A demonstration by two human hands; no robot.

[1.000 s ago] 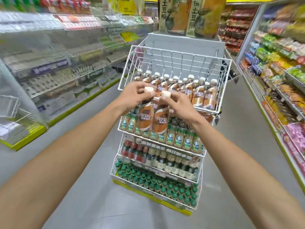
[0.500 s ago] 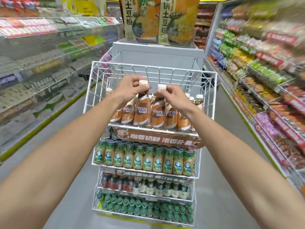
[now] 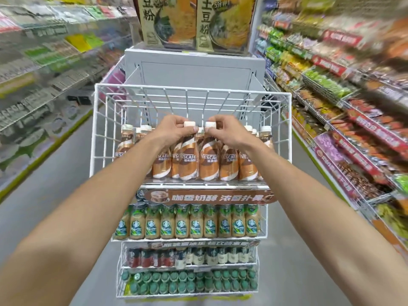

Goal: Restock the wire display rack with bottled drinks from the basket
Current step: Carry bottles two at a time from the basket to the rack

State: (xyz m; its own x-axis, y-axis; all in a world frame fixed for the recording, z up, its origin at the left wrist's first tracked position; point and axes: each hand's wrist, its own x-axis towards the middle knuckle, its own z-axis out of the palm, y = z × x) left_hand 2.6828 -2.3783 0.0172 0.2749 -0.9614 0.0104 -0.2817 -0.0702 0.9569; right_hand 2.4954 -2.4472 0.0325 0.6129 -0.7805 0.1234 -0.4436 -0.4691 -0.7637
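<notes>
A white wire display rack point(image 3: 97, 133) stands in the aisle with several tiers of bottled drinks. Its top tier holds a front row of brown Nescafe coffee bottles with white caps. My left hand point(image 3: 171, 129) grips the neck of one Nescafe bottle point(image 3: 188, 162) in the middle of that row. My right hand point(image 3: 225, 131) grips the neck of the bottle beside it point(image 3: 208, 163). Both bottles stand upright with their bases at the tier floor, touching each other. The basket is not in view.
Below the top tier sit green-labelled coffee bottles point(image 3: 187, 224), then small red and white bottles point(image 3: 189, 257), then green-capped bottles point(image 3: 189, 283). A grey cabinet point(image 3: 194, 69) stands behind the rack. Stocked store shelves point(image 3: 353, 120) line both sides of the grey aisle floor.
Both hands carried the two Nescafe bottles forward over the rack's front edge and lowered them into the top tier's front row. The camera moved closer to the rack.
</notes>
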